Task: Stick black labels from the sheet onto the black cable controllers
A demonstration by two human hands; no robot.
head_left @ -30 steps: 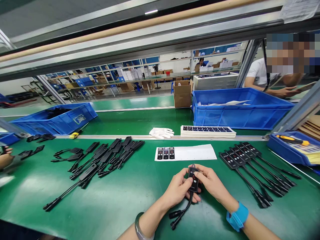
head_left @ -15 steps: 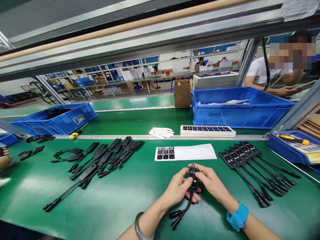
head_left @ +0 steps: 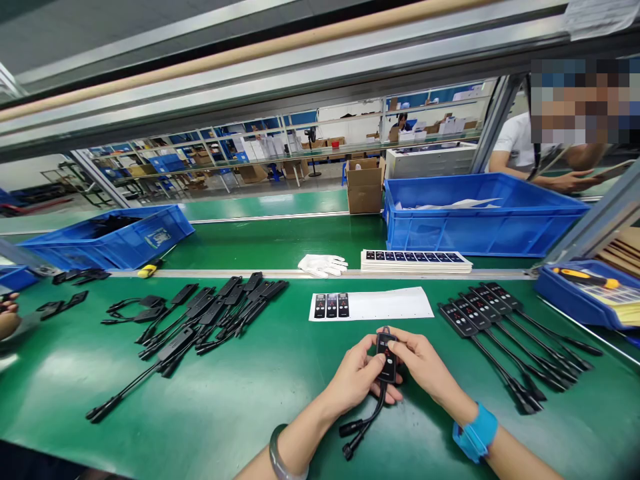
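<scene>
A small black controller with a dark label on its face is held upright between my two hands, its short cables hanging down. My left hand grips its left side, thumb on the face and fingers behind. My right hand holds the upper right part, thumb on the label. Beyond them lies a white label sheet with three black labels at its left end. Several labelled controllers lie in a row at the right. A pile of black controllers with cables lies at the left.
A white glove and a stack of label sheets lie on the metal strip. Behind are a large blue bin and a left blue bin. Another person's hand shows at the left edge; a person sits at back right.
My right thumb has shifted slightly up and left on the controller's face. The other person's hand at the left edge has moved a little.
</scene>
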